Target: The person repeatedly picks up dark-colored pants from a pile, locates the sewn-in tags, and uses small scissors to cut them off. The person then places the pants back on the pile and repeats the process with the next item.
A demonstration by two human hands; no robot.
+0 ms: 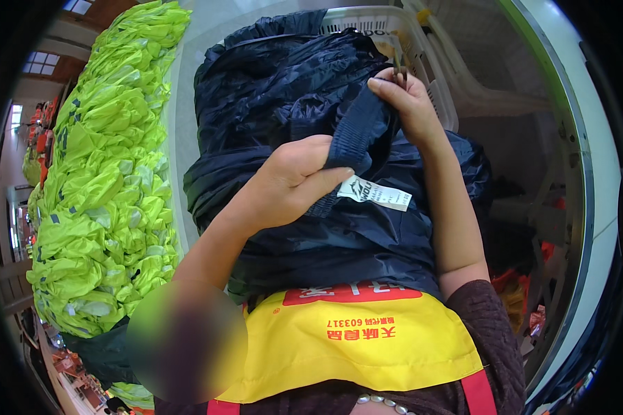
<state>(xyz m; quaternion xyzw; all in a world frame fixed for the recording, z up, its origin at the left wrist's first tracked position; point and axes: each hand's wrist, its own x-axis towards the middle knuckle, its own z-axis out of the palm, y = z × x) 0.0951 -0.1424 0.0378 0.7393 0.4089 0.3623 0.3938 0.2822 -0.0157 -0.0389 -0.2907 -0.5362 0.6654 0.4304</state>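
Viewing from afar, I get yellow-green clothes (111,173) left of the fingers, left hand (294,180) closed on a navy waistband (363,121), white label (379,194) at that thumb's tip, right hand (410,104) pinching the band's far end, small metal tool (399,71) at its fingertips.

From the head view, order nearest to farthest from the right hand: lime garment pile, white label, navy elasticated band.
1. Navy elasticated band: held by the right hand.
2. White label: below, slightly left.
3. Lime garment pile: far left.
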